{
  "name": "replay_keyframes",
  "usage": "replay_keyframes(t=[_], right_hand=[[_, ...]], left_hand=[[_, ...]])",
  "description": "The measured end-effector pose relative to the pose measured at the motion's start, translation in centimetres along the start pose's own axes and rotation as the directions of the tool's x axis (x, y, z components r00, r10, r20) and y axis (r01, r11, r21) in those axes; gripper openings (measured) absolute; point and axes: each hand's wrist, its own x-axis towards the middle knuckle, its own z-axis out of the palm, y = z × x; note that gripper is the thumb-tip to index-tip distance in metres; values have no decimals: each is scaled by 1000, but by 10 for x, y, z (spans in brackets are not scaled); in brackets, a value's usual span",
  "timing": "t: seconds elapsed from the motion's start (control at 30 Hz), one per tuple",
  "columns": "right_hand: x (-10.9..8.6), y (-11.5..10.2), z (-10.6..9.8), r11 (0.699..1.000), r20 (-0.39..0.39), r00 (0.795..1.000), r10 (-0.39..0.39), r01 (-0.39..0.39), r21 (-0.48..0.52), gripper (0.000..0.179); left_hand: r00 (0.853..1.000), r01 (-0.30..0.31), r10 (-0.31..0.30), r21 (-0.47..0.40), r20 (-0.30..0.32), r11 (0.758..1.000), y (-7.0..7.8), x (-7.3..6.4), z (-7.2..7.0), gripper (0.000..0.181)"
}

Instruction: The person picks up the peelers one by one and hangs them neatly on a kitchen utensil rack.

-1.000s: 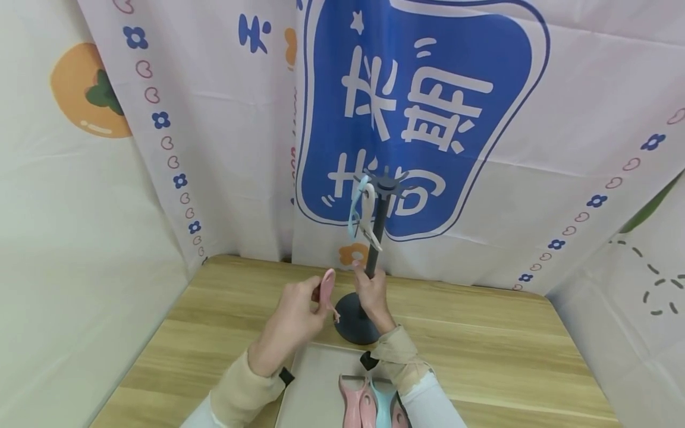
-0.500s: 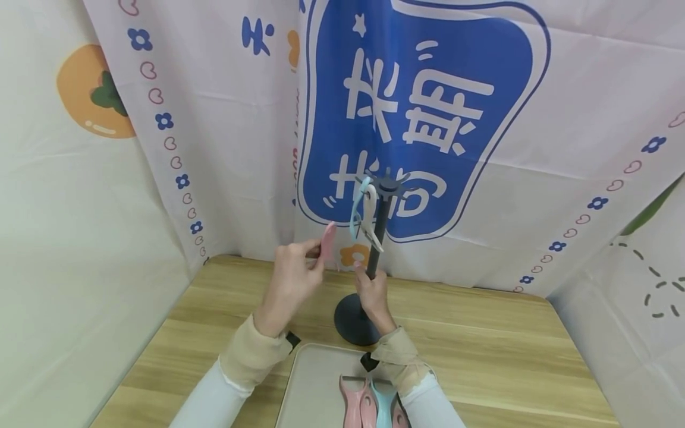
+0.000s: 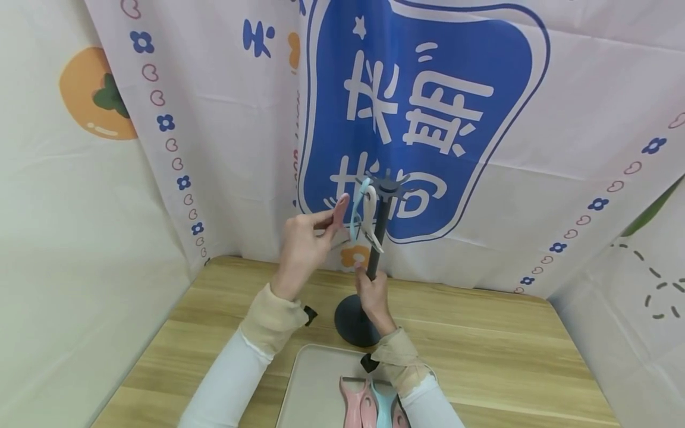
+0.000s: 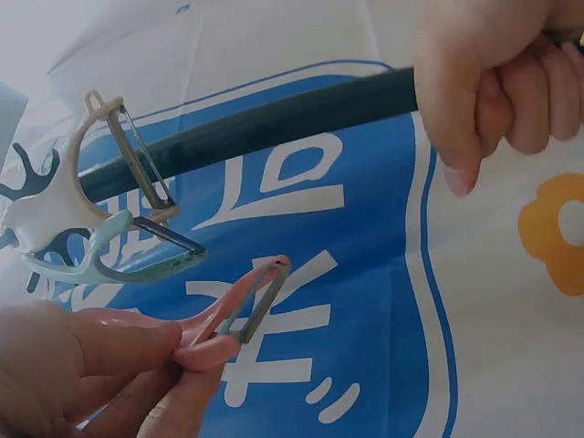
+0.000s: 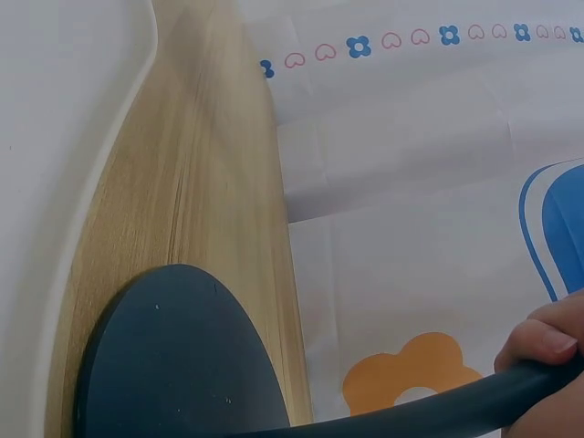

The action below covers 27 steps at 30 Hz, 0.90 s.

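Observation:
My left hand (image 3: 304,245) pinches the handle of a pink peeler (image 4: 205,330), its bladed head pointing away from the fingers in the left wrist view. The peeler is raised just left of the top of a dark stand (image 3: 380,223). On the stand's hooks (image 3: 387,184) hang a light blue peeler (image 3: 355,214) and a white peeler (image 3: 368,209). My right hand (image 3: 373,297) grips the stand's pole low down, above its round base (image 5: 182,356). In the left wrist view the right hand's fingers (image 4: 525,105) wrap the pole.
A pale tray (image 3: 313,380) lies in front of the stand, holding pink peelers (image 3: 353,404) and a light blue peeler (image 3: 383,407), partly covered by the right forearm. The wooden table (image 3: 481,356) ends at a printed cloth (image 3: 444,119) hanging behind.
My left hand has risen with the pink peeler, from beside the pole's lower part to near the hooks, shifting slightly right. The right hand stays on the pole.

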Motion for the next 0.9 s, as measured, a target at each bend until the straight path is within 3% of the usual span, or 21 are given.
replay_keyframes(t=[0.37, 0.6, 0.9], right_hand=[[0, 0, -3, 1000, 29, 999, -18, 19, -15, 60], [1, 4, -3, 998, 45, 998, -54, 55, -11, 64], [2, 5, -2, 998, 35, 998, -55, 55, -12, 61]], left_hand=[[999, -37, 35, -105, -22, 994, 9, 25, 11, 30], [1000, -14, 16, -138, 15, 990, 16, 31, 12, 36], [998, -40, 52, -229, 45, 973, 16, 39, 20, 40]])
